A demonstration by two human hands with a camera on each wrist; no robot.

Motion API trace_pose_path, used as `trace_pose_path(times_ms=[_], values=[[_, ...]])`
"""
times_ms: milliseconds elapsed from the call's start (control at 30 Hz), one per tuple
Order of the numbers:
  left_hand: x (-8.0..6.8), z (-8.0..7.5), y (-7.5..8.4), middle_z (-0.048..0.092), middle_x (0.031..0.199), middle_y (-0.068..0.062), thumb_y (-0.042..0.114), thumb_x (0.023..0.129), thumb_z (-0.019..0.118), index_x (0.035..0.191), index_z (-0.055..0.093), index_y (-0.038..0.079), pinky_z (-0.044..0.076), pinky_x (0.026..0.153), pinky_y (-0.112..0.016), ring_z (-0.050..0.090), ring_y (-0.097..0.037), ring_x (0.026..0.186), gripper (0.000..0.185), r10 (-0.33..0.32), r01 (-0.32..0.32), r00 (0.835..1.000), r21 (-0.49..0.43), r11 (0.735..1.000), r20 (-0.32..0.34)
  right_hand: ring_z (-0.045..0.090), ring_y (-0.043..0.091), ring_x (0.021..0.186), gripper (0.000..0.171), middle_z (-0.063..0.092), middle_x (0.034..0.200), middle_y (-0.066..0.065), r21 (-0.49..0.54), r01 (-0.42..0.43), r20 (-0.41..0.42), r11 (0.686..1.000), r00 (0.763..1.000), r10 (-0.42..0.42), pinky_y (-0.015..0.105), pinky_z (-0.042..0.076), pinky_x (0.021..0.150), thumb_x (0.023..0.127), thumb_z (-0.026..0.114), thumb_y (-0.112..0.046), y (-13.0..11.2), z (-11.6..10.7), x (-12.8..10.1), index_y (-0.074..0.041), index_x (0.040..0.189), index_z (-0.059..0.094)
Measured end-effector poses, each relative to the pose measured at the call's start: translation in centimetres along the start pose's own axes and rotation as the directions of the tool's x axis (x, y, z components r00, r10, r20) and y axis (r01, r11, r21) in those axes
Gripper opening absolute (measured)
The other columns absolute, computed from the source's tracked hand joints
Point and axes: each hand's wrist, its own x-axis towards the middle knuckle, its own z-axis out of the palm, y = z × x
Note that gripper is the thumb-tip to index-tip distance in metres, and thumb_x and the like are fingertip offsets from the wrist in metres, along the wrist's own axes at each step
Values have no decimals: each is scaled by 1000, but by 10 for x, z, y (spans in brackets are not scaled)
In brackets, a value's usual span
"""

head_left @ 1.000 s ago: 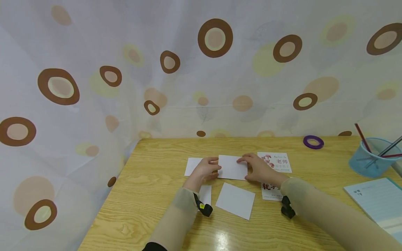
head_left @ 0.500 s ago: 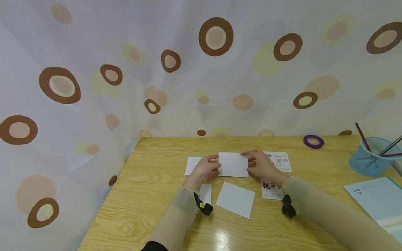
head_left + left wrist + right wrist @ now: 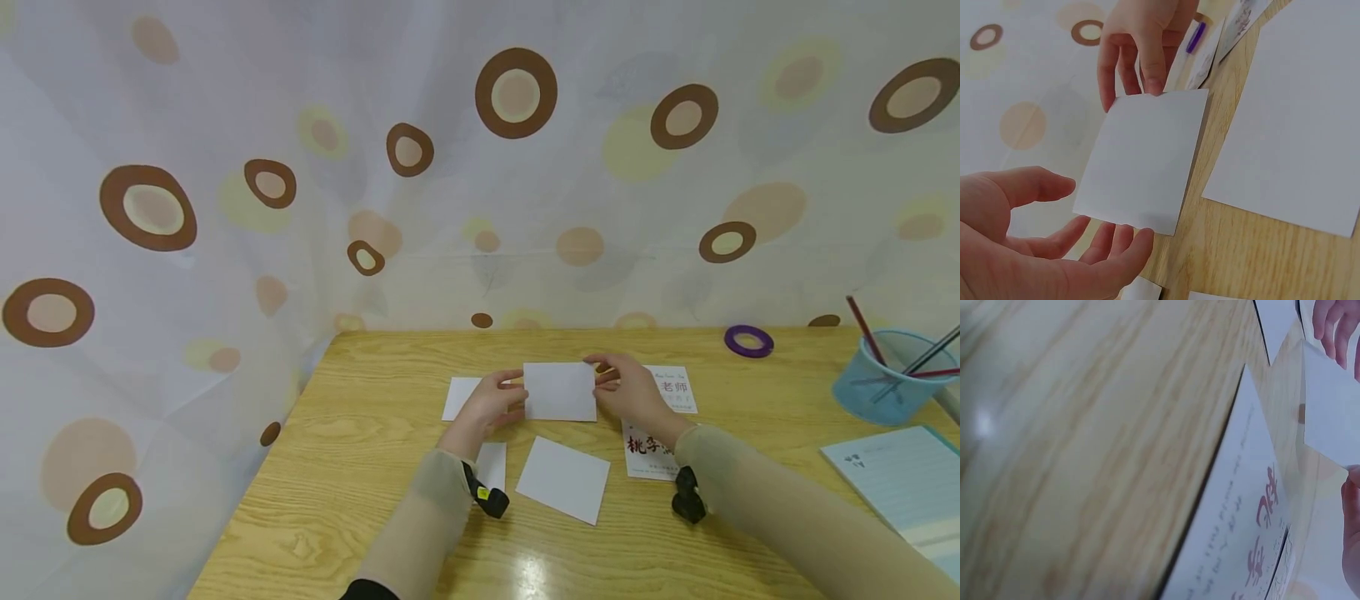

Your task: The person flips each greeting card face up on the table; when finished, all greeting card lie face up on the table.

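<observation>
White card [image 3: 560, 391], one, between two hands over a wooden table [image 3: 300, 475].
Head: right hand [image 3: 632, 392] is pinching its right edge; left hand [image 3: 491, 400], relaxed, is touching its left edge; a second card [image 3: 564, 481] is lying nearer the person. Left wrist: the white card is tilting, left fingertips [image 3: 1141, 240] meeting its edge. Right wrist: a red-lettered card [image 3: 1235, 509] is lying near the white card.

A white, creased curtain [image 3: 442, 200] printed with brown-ringed ovals [image 3: 516, 93] spans nine through three o'clock; the wood-grain tabletop [image 3: 360, 442] catches glare [image 3: 532, 573] at six o'clock.
</observation>
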Motion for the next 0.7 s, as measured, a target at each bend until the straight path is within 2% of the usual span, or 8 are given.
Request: trace_pose_path(times_ms=[200, 367, 533, 700], values=[[-1, -1, 1, 52, 139, -21, 5, 95, 59, 144, 49, 4, 48, 105, -47, 55, -32, 124, 50, 26, -25, 1000, -33, 999, 13, 64, 24, 97, 48, 64, 100, 10, 9, -9, -26, 1000, 1000, 9, 40, 58, 85, 89, 66, 0, -3, -1, 1, -10, 135, 57], [-1, -2, 0, 52, 141, -21, 5, 96, 58, 144, 49, 5, 51, 102, -47, 54, -32, 125, 49, 51, -50, 998, -31, 998, 28, 66, 27, 99, 57, 67, 98, 8, 22, -33, -48, 999, 998, 34, 42, 58, 84, 89, 67, -2, -4, -3, 1, -9, 142, 49], [-1, -2, 1, 53, 141, -20, 6, 97, 58, 144, 49, 6, 51, 101, -47, 54, -31, 126, 48, 57, -56, 998, -30, 998, 40, 66, 27, 98, 54, 69, 98, 8, 51, -62, -66, 997, 996, 65, 32, 55, 76, 90, 67, -5, -1, -5, 1, -9, 142, 50], [-2, -3, 2, 52, 141, -21, 7, 97, 59, 144, 49, 5, 50, 102, -48, 53, -32, 127, 48, 65, -64, 997, -40, 997, 42, 67, 24, 95, 48, 68, 103, 13, 155, -111, -47, 982, 992, 119, 26, 57, 72, 92, 67, -6, -1, -7, -1, -7, 138, 54]])
